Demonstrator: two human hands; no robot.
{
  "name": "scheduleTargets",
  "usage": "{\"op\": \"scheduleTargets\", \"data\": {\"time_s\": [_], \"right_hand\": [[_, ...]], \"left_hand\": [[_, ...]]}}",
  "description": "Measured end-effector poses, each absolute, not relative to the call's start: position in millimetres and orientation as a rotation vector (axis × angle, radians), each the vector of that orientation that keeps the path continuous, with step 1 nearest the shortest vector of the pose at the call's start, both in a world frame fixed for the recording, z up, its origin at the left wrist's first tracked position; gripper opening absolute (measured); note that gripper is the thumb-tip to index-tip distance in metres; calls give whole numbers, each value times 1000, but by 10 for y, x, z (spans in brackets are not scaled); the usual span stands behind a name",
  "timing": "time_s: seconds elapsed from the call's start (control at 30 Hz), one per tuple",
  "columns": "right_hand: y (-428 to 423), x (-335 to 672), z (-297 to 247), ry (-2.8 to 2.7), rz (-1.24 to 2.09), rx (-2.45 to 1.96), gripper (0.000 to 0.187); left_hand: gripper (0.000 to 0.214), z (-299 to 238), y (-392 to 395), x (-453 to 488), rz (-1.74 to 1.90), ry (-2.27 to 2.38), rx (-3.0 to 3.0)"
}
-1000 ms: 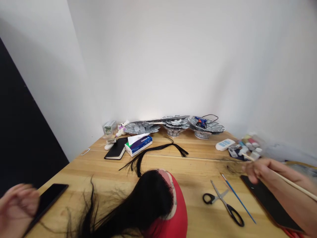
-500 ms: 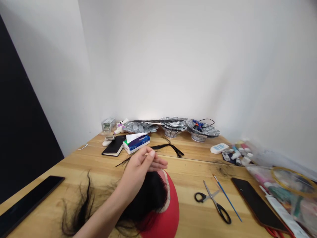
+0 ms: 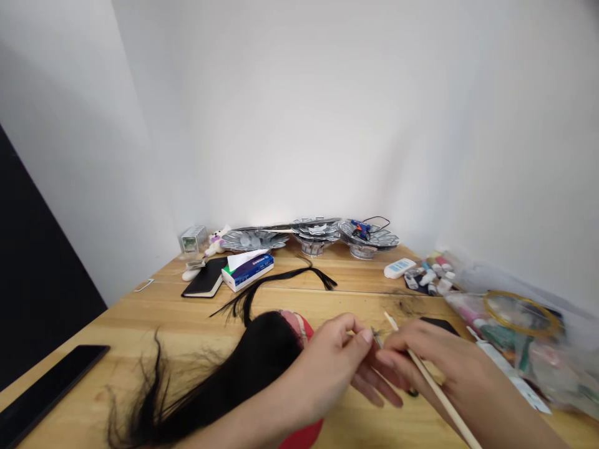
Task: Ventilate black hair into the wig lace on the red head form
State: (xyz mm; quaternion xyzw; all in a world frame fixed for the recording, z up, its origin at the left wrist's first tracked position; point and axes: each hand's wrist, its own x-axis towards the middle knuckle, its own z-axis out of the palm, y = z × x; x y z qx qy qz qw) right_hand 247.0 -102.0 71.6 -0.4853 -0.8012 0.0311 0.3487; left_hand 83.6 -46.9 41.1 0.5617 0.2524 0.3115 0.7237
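My right hand (image 3: 435, 355) is closed around a thin pale wooden stick (image 3: 442, 402), whose far tip pokes out past the fingers. My left hand (image 3: 332, 362) is close beside it, thumb and index finger together and the other fingers stretched out. Whatever lies in that pinch is too small or hidden to name. Left of the hands, a mass of long black hair (image 3: 253, 355) covers part of a red rounded form (image 3: 302, 433) with a pale band. Scissors lie largely hidden beneath the hands; a black handle (image 3: 412, 393) shows.
A tissue box (image 3: 248, 274), black notebook (image 3: 206, 277) and black hair strand (image 3: 322, 277) lie farther back. Silver paper structures (image 3: 313, 237) line the wall. A dark slab-like device (image 3: 51, 390) lies left; plastic bags with a yellow hoop (image 3: 519, 312) lie right.
My left hand has moved right, from over the hair to above the scissors. My right hand has come into view holding the stick. The view has shifted slightly.
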Motion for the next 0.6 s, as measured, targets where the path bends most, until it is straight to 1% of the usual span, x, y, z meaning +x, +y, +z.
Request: {"op": "scheduleTargets", "data": {"time_s": [0.1, 0.17, 0.27, 0.33, 0.4, 0.43, 0.53, 0.6], "right_hand": [[-864, 2422, 721, -2026, 125, -1379, 32], [-812, 2460, 682, -2005, 198, -1470, 33], [-766, 2513, 633, -1972, 346, -1538, 37], [-737, 2518, 611, -1889, 388, -1535, 34], [-713, 2489, 588, -1747, 364, -1472, 30], [-705, 2461, 575, -1676, 354, -1410, 31], [-706, 2352, 531, -1641, 433, -1135, 41], [-726, 2322, 500, -1658, 438, -1068, 47]], "left_hand": [[47, 426, -465, 726, 693, 575, 1313], [41, 453, -447, 630, 721, 600, 1359], [40, 514, -440, 527, 685, 616, 1400], [41, 568, -451, 499, 660, 621, 1402], [41, 625, -467, 493, 654, 626, 1388], [40, 651, -475, 495, 654, 631, 1380], [39, 704, -482, 502, 650, 644, 1362], [39, 713, -468, 490, 649, 649, 1358]]}}
